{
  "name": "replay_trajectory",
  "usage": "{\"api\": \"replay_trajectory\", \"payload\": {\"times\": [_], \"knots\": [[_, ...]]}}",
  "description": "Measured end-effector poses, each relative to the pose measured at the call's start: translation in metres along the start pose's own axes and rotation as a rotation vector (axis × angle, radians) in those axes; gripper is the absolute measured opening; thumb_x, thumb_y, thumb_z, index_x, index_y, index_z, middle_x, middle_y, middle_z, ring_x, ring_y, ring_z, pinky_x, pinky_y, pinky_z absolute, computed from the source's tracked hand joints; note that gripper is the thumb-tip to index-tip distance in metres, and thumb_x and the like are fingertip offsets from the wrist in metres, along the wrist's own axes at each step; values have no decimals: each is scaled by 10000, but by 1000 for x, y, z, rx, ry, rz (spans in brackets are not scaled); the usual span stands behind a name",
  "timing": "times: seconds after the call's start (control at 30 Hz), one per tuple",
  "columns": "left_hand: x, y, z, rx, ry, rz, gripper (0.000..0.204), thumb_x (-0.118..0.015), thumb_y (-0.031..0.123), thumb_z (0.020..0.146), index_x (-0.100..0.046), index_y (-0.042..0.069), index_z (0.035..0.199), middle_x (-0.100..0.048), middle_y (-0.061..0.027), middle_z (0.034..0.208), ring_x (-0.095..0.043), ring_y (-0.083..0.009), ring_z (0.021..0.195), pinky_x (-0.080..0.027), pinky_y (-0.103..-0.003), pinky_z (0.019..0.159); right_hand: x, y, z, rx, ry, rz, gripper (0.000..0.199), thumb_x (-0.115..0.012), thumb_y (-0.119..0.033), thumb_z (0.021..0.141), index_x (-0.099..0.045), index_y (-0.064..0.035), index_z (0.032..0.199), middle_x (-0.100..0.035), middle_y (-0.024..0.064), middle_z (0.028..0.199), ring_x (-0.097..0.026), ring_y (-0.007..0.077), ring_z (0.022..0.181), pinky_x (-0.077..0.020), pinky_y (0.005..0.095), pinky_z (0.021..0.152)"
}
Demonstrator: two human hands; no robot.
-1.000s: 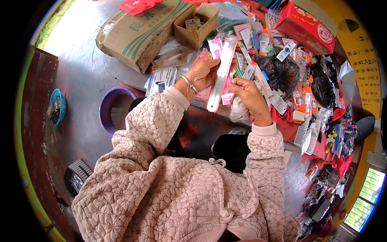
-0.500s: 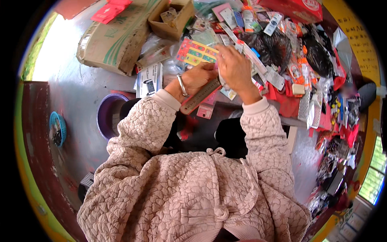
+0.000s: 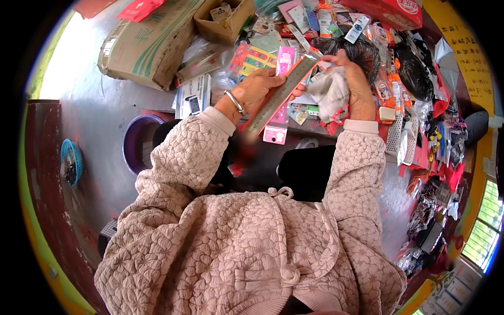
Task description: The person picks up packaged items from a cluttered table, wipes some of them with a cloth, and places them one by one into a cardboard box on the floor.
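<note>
My left hand [image 3: 256,92], with a silver bangle at the wrist, is closed on a metal ruler [image 3: 274,100] in a red-edged sleeve. The ruler slants from near my lap up toward the right, thumb on its face and fingertips showing past its right edge. In my right hand [image 3: 360,89] is a crumpled greyish-white cloth [image 3: 331,94], just right of the ruler and apart from most of it. Beneath the ruler a long pink package [image 3: 275,134] shows at both sides. A yellow and red card with colourful strips [image 3: 253,59] lies beyond my left hand.
A large cardboard box [image 3: 149,44] and a small open carton [image 3: 223,23] stand at the far left. Black plastic bags [image 3: 412,71] and many packaged goods cover the right side. A purple basin [image 3: 137,144] and a blue basket [image 3: 72,161] sit at the left.
My right hand has moved right, away from my left hand, and the cloth now shows fully. The ruler has shifted up and right, more of it visible. A pink package now shows beneath it.
</note>
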State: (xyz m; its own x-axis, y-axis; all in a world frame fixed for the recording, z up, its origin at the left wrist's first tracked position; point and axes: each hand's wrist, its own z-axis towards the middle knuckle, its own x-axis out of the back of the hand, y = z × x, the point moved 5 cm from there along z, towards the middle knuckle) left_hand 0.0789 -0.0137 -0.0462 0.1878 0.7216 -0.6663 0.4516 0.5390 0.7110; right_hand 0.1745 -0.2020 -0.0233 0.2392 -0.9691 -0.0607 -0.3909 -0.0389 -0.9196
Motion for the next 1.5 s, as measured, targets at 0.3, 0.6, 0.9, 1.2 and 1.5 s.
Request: {"api": "replay_trajectory", "payload": {"times": [0.3, 0.6, 0.9, 1.2, 1.5], "knots": [[-14, -2, -7, 120, -185, 104, 300, -424, 168, 910, -488, -76, 1073, -584, -182, 1030, -598, -241, 931, -480, -322, 831, -50, -3, -7, 131, -265, -190, 196, -647, -177, 752, -623, 7, 814, -586, 8, 721, -518, 84, 614, -410, 223, 548], [14, -11, 7, 101, 120, -144, 300, -372, 124, 919, -437, -63, 1144, -554, -156, 1087, -552, -237, 1011, -459, -345, 876, -54, -44, -25, 815, 471, -773, 251, -650, -254, 758, -621, -9, 802, -622, 94, 710, -593, 171, 650, -458, 289, 616], [72, 23, 11, -259, 407, -328, 301, -296, 159, 944, -407, -44, 1135, -531, -193, 1117, -520, -280, 1043, -433, -391, 896, -149, 13, -77, 883, -430, -955, 136, -536, -142, 770, -511, -21, 714, -564, 127, 774, -550, 319, 752, -434, 393, 625], [24, 37, 5, -50, 169, -433, 351, -316, 181, 931, -410, -73, 1154, -564, -193, 1052, -572, -263, 960, -455, -371, 870, -16, -9, -20, 105, -37, -172, 386, -591, -385, 805, -629, -3, 842, -561, 37, 690, -522, 95, 616, -417, 233, 578], [-15, -6, -8, 283, -174, -506, 300, -403, 254, 921, -492, -23, 990, -616, -160, 828, -632, -214, 682, -543, -308, 661, -77, 15, -12, -18, -401, 399, 235, -673, -204, 744, -609, -21, 878, -623, 69, 768, -605, 148, 653, -503, 272, 592]]}}
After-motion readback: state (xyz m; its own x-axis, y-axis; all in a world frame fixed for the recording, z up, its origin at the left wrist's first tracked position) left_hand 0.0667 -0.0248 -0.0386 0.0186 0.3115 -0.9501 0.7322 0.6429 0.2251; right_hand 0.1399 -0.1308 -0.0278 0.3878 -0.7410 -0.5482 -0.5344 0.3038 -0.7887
